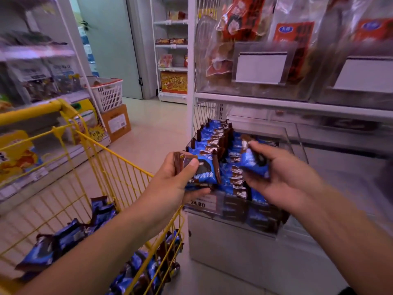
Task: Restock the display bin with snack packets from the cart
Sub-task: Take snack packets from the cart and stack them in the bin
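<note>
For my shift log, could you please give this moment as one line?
left hand: holds packets | right hand: holds packet over bin | cart: packets left

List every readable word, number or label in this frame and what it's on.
"24.00": price tag on the bin front.
Packets: print blurred, unreadable.
Red bags above: logos blurred.
Cardboard box label: too small.
Left shelf tags: blurred.
</note>
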`<state>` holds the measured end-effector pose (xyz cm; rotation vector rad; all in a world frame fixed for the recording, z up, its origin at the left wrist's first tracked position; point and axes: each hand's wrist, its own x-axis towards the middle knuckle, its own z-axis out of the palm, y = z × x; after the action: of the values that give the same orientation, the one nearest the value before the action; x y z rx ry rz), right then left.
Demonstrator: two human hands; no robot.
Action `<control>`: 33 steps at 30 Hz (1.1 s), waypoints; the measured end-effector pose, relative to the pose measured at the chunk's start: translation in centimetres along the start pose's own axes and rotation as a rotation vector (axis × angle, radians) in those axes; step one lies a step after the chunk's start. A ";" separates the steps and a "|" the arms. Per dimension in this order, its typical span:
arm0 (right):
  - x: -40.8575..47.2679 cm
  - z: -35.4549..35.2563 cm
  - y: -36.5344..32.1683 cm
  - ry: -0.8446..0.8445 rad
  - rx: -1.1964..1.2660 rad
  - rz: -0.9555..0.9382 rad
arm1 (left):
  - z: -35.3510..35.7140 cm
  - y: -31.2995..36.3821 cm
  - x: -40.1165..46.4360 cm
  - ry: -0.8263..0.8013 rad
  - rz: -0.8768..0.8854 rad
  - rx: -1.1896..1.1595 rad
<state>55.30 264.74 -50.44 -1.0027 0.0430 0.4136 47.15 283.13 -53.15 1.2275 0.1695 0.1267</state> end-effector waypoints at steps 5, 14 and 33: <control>-0.7 1.5 1.3 -0.259 -0.269 -0.065 | -0.4 0.0 -0.2 -0.085 0.010 0.207; -0.5 1.0 1.5 -0.519 -1.010 -0.454 | -0.4 -1.0 0.5 0.030 -0.175 0.393; 0.3 1.1 3.6 -0.036 -0.621 -0.300 | 1.5 -1.2 0.0 0.006 -0.156 -0.058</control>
<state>54.08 267.43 -52.81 -1.5856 -0.2817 0.1657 47.46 281.34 -53.82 1.1514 0.2644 -0.0002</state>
